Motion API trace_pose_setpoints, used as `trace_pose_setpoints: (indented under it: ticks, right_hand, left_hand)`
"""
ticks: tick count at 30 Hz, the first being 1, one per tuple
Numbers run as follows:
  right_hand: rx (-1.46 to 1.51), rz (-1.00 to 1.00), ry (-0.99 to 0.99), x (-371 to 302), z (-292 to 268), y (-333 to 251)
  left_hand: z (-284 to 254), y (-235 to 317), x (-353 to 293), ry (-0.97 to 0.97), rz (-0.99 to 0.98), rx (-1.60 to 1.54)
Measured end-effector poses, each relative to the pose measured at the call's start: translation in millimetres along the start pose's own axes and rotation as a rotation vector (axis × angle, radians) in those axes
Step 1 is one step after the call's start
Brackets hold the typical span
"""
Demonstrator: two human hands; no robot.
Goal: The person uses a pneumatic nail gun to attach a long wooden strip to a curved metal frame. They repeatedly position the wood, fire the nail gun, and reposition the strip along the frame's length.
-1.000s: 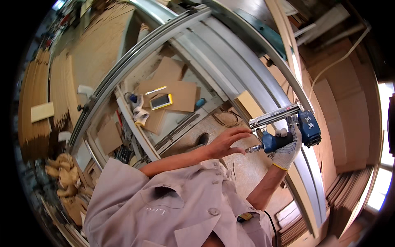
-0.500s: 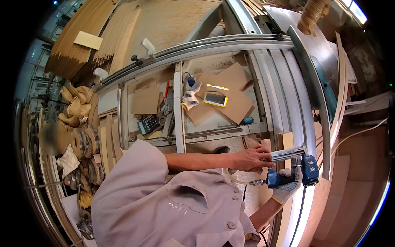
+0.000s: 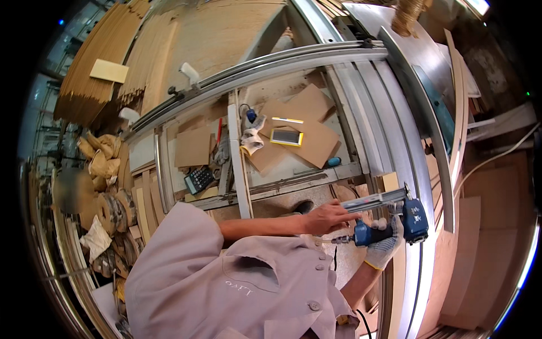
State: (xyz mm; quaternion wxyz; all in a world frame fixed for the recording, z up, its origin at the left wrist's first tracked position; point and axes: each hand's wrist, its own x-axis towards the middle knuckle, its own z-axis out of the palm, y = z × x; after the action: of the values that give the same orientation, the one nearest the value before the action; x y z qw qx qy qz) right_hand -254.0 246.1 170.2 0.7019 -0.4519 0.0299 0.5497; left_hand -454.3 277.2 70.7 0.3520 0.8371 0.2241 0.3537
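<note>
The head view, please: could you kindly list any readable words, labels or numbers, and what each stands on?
Greyish shirt: white lettering near the chest pocket, not copied here.
Blue power tool: white characters on its body, not copied here.
Calculator: key markings too small to read.

Grooved metal bed [image 3: 381,113]: room for my left hand [image 3: 329,218] ahead.
Blue nail gun [image 3: 416,219]: bars that hand rightward.
Long fence [image 3: 441,179]: stands along the bed's right.

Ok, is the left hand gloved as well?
No, the left hand is bare; only the right hand, wrapped around the nail gun, wears a glove.
</note>
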Motion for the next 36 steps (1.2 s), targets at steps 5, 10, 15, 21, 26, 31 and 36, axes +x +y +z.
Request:
trace_pose_setpoints:
  ticks: [5, 10, 15, 21, 26, 31, 36]
  right_hand:
    - [-0.143, -0.104, -0.004, -4, 5, 0]
    - [-0.211, -0.176, 0.064, -18, 9, -2]
    - [-0.234, -0.258, 0.042, -23, 2, -8]
    - [-0.185, -0.286, 0.137, -25, -3, -4]
    - [-0.201, -0.262, 0.129, -29, -8, -3]
    - [-0.165, -0.237, 0.123, -27, -14, -2]
    - [-0.149, -0.239, 0.130, -30, -14, -1]
  left_hand:
    - [-50, -3, -7, 0.023, -0.080, 0.141]
    - [-109, -134, -61, 0.254, -0.498, 0.442]
    - [-161, -233, -78, 0.158, -0.698, 0.660]
    - [-178, -264, -74, -0.032, -0.690, 0.728]
    - [-182, -292, -86, 0.090, -0.930, 0.473]
    - [-181, -301, -85, 0.157, -0.934, 0.466]
    - [-187, -297, -83, 0.250, -1.004, 0.292]
